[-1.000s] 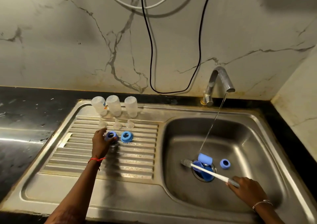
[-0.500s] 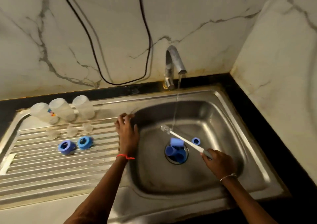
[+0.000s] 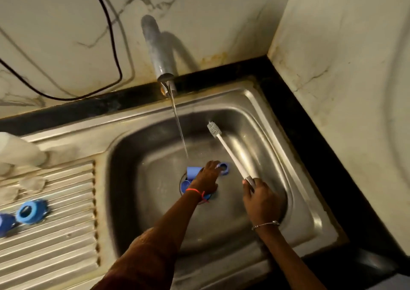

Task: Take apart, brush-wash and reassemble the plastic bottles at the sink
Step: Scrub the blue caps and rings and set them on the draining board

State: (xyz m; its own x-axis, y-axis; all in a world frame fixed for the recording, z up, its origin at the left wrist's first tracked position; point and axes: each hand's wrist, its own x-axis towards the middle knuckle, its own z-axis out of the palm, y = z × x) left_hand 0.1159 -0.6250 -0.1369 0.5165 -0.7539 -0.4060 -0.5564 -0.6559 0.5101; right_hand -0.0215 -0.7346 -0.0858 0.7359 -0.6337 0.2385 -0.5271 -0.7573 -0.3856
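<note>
Hands are both in the basin (image 3: 137, 201). At its 9 o'clock two blue rings (image 3: 28, 211) lie on the drainboard (image 3: 55, 256). Left hand (image 3: 206, 178) touches a third ring (image 3: 224, 169) at 3 o'clock of a cap (image 3: 193, 172); whether it pinches it, I cannot tell. Right hand (image 3: 261, 198) grips the brush (image 3: 228, 152), head toward 11 o'clock.

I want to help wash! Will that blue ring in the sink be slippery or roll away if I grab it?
Probably slippery: the blue ring sits in the wet basin near the running water. It lies flat, hole up, so it likely won't roll. Small hollow plastic, so probably light.
</note>
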